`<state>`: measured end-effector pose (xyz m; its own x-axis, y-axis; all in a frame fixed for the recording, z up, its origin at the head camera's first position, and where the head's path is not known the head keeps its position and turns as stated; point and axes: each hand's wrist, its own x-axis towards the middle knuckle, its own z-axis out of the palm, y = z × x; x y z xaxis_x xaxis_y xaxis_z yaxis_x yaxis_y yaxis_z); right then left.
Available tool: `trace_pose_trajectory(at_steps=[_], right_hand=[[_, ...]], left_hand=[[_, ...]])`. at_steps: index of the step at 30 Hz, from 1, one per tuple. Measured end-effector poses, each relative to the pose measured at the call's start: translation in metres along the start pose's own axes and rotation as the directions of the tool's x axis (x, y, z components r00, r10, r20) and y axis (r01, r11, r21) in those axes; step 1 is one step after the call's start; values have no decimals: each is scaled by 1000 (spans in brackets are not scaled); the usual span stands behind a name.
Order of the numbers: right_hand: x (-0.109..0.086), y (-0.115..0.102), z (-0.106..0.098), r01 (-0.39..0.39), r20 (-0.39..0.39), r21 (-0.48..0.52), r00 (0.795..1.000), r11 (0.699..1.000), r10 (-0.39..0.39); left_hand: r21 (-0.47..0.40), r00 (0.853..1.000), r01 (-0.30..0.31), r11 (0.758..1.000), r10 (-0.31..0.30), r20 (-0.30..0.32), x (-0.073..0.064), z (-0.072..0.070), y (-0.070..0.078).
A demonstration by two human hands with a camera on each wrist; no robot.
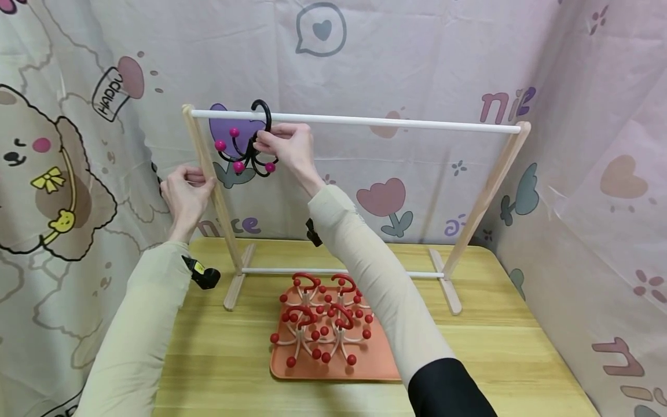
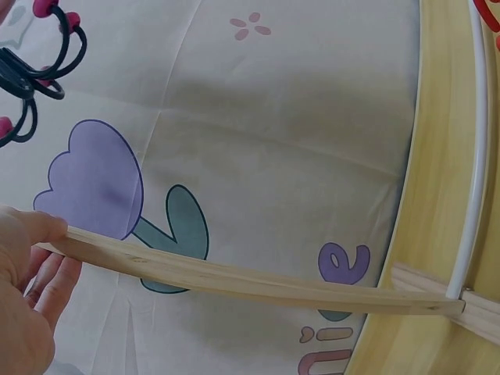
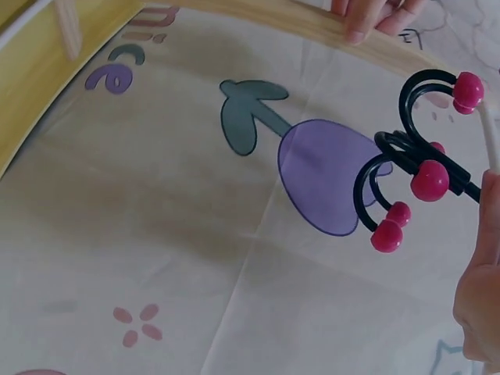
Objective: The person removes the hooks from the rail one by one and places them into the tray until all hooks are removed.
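My right hand (image 1: 292,147) pinches a black rotating hook hanger (image 1: 252,152) by its stem; pink balls tip its curved arms. The hanger's top hook curls over the white upper rod (image 1: 365,120) near its left end. In the right wrist view the hanger (image 3: 430,156) shows several arms fanned out, with the right hand (image 3: 480,273) at the stem. My left hand (image 1: 187,194) grips the left wooden post (image 1: 219,197) of the rack below the rod. Thumb and fingers of the left hand (image 2: 35,273) lie around the post (image 2: 234,273) in the left wrist view.
Several hook hangers (image 1: 341,321) with red balls and red hooks stand on an orange tray (image 1: 359,373), partly behind the right sleeve. The rack's right post (image 1: 487,197) and lower rod (image 1: 281,270) are in view. A printed curtain (image 1: 417,58) surrounds the wooden table (image 1: 510,359).
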<state>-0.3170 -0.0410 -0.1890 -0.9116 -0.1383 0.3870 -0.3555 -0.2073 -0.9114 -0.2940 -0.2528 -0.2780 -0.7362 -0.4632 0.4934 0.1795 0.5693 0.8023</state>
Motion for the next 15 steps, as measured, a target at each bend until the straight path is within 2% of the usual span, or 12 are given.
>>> trace_pose_trajectory(at_steps=[3, 7, 11, 15], right_hand=[[-3, 0, -2, -14, 23, 118, 1000, 993, 12], [-11, -1, -11, -6, 55, 187, 998, 982, -4], [-24, -3, -30, 25, 85, 178, 996, 984, -41], [-40, -1, -53, 36, 126, 119, 991, 992, -51]], left_hand=[[-1, 1000, -1, 1000, 1, -5, 0, -2, -1], [5, 1000, 3, 1000, -3, -11, -1, -1, -1], [10, 1000, -11, 1000, 11, -7, -1, 0, 0], [11, 1000, -16, 1000, 16, -12, 0, 0, -1]])
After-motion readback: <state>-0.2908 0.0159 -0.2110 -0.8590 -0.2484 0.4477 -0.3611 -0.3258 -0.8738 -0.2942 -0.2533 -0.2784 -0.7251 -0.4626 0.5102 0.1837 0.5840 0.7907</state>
